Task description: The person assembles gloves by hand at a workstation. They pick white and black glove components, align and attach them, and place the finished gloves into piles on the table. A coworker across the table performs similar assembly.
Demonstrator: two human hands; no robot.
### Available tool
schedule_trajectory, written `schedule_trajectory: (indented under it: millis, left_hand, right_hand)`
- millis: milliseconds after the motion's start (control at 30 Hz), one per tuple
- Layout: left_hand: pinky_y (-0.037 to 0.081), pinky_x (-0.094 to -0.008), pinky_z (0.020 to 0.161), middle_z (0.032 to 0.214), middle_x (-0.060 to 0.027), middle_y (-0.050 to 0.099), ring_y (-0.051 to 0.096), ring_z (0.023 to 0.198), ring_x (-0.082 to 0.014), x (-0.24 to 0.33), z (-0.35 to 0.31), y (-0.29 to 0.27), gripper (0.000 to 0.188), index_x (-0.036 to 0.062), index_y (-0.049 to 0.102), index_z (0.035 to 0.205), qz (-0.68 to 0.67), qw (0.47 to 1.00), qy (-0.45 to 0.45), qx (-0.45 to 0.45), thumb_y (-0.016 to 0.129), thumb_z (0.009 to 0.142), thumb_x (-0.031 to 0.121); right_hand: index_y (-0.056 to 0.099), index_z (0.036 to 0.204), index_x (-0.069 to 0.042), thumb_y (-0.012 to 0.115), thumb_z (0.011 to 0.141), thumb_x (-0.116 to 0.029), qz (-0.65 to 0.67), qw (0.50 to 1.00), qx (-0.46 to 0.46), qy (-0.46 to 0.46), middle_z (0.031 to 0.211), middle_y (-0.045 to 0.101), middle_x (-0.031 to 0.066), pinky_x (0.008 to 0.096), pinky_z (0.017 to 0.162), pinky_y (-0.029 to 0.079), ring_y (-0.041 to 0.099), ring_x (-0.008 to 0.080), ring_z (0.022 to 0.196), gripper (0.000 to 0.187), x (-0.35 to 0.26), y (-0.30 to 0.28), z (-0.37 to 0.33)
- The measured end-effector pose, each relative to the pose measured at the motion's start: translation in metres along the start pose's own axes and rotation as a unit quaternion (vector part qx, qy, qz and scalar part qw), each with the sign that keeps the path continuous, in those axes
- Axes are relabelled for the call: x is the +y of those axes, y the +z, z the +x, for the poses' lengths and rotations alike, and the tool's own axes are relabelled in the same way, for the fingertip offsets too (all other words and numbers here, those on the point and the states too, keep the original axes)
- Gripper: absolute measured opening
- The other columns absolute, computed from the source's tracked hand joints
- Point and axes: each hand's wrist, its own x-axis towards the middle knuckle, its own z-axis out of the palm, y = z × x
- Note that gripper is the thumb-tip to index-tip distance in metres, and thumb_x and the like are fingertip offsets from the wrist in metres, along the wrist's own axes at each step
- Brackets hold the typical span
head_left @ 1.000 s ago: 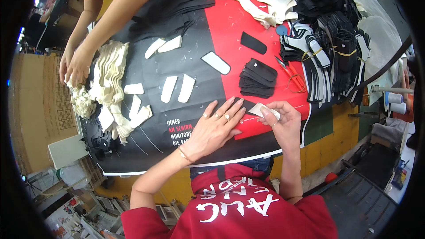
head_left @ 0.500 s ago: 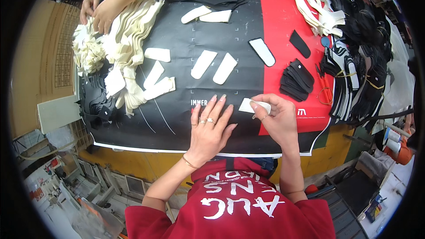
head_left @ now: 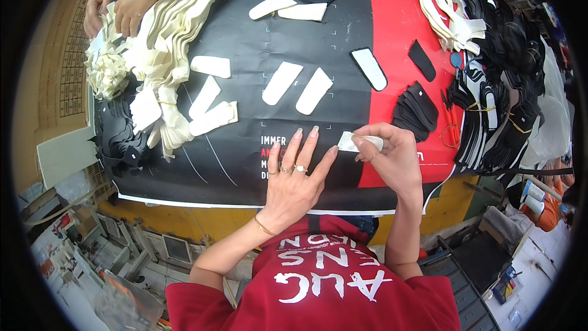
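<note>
With 12 o'clock at the top of the view, the person's left hand (head_left: 295, 178) lies palm down on the black-and-red mat (head_left: 248, 89), fingers spread and gripping nothing; the right hand (head_left: 392, 150), at 2 o'clock from it, is nearly closed, its thumb and fingers pinching a small white piece (head_left: 361, 141); that piece sticks out toward 9 o'clock from the grip, near the left index fingertip, above the black part of the mat; whether its edge touches the mat I cannot tell.

At 12 o'clock from the left hand lie 2 white strips (head_left: 282, 83), side by side and apart; between 10 and 11 o'clock lie 3 white pads (head_left: 211, 67); beyond them, toward 11 o'clock, spreads a wavy cream stack (head_left: 174, 30), with a co-worker's hands (head_left: 135, 7) near its far left.

At 12 o'clock from the pinched piece is a black-rimmed white piece (head_left: 369, 68); at 1 o'clock from the right hand sits a fanned black stack (head_left: 415, 111); at 2 o'clock lies a red-handled tool (head_left: 451, 125).
</note>
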Motion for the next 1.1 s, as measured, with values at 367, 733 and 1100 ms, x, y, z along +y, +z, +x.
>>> schedule_trajectory:
  millis: [367,733,1100]
  left_hand:
    - [0.023,-0.0518,0.116,0.150,-0.0136,0.048,0.041,0.140,-0.0325,-0.001,-0.001,0.005,0.053,0.0240,0.061,0.137,0.010,1.000,0.004,0.014,0.070,0.085,0.017]
    - [0.024,-0.0517,0.116,0.150,-0.0150,0.048,0.041,0.140,-0.0335,-0.002,-0.001,0.005,0.053,0.0222,0.062,0.136,0.007,1.000,0.008,0.017,0.070,0.085,0.016]
    - [0.026,-0.0517,0.113,0.156,-0.0179,0.039,0.042,0.139,-0.0337,0.010,0.019,-0.014,0.061,0.0189,0.055,0.143,-0.067,0.996,-0.009,-0.050,0.063,0.083,0.008]
  right_hand:
    - [0.072,0.097,0.007,0.071,0.089,-0.002,0.024,1.000,0.012,-0.003,0.080,0.071,0.0068,0.0214,0.058,0.055,0.067,0.0084,0.066,0.012,0.004,0.001,0.001]
    - [0.072,0.096,0.007,0.071,0.089,0.000,0.024,0.999,0.023,-0.004,0.078,0.069,0.0050,0.0223,0.059,0.055,0.064,0.0073,0.066,0.010,0.003,0.004,0.000]
    - [0.072,0.094,0.008,0.072,0.088,-0.001,-0.029,0.998,0.051,-0.020,0.078,0.071,0.0060,0.0208,0.058,0.053,0.065,0.0077,0.066,0.010,0.001,0.008,-0.001]
